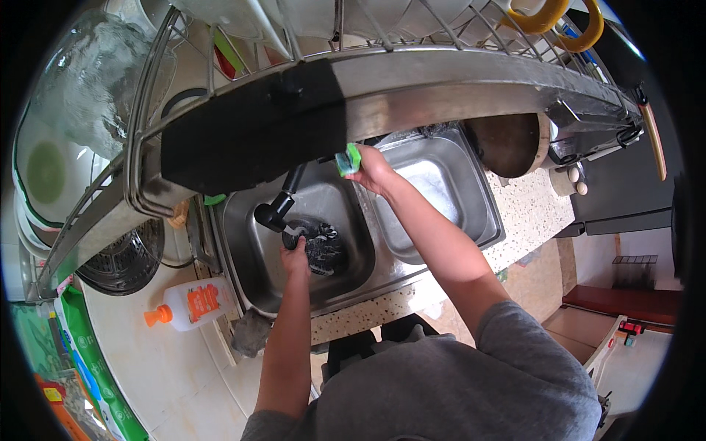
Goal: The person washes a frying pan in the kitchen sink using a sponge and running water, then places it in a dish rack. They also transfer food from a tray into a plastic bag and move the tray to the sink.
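Observation:
My left hand (295,256) is in the left sink basin (248,281), closed on the edge of a dark round item (322,248) with white suds on it; its exact kind cannot be told. Just above that hand, the head of a black faucet (271,216) points down at the item. My right hand (370,170) grips a green scrubbing sponge (348,160) at the back of the double sink, near the divider between the basins. The right basin (424,193) shows bare, wet-looking metal. The faucet's base is hidden by the rack.
A metal dish rack (441,91) crosses over the back of the sink at head height. On the left counter lie a plastic bottle with an orange cap (193,303) and a black perforated basket (129,259). A grey rag (251,332) and a large pan (507,144) flank the sink.

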`<state>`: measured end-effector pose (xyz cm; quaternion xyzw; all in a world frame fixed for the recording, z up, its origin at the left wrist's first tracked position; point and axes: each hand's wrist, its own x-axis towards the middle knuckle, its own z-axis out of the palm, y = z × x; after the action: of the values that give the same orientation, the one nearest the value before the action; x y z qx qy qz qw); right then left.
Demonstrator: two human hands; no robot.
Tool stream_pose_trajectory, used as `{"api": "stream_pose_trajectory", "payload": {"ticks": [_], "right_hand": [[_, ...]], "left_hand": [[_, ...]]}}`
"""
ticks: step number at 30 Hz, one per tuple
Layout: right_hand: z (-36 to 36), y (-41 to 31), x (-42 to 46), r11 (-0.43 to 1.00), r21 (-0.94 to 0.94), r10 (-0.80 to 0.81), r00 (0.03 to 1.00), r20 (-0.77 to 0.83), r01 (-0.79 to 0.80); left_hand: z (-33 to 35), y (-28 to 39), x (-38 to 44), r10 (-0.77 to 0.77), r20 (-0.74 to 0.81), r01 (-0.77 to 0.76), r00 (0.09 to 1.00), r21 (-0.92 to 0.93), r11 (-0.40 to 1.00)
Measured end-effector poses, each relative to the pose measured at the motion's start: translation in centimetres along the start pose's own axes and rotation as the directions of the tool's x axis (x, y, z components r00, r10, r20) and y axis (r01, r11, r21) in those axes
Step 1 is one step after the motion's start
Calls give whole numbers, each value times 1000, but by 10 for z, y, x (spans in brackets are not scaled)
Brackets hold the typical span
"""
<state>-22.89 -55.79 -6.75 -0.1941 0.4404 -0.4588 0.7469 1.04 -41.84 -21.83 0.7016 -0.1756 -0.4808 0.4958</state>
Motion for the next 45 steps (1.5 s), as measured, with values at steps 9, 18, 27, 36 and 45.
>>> {"api": "stream_pose_trajectory", "payload": {"ticks": [9, 18, 27, 36, 45], "right_hand": [[-68, 84, -122, -93, -972, -394, 889, 234, 214], [-65, 132, -184, -398, -884, -283, 885, 371, 243], [-30, 135, -109, 321, -907, -329, 930, 164, 274], [46, 195, -10, 201, -970, -178, 969, -173, -137], [101, 204, 41, 431, -887, -183, 978, 96, 167]], "left_hand": [[30, 8, 28, 77, 13, -78, 997, 191, 979], [61, 38, 55, -13, 43, -9, 999, 472, 882], [60, 13, 77, -60, 159, 11, 985, 293, 956], [13, 16, 42, 113, 100, -149, 989, 531, 834], [-9, -16, 20, -53, 225, 88, 973, -148, 985]]}}
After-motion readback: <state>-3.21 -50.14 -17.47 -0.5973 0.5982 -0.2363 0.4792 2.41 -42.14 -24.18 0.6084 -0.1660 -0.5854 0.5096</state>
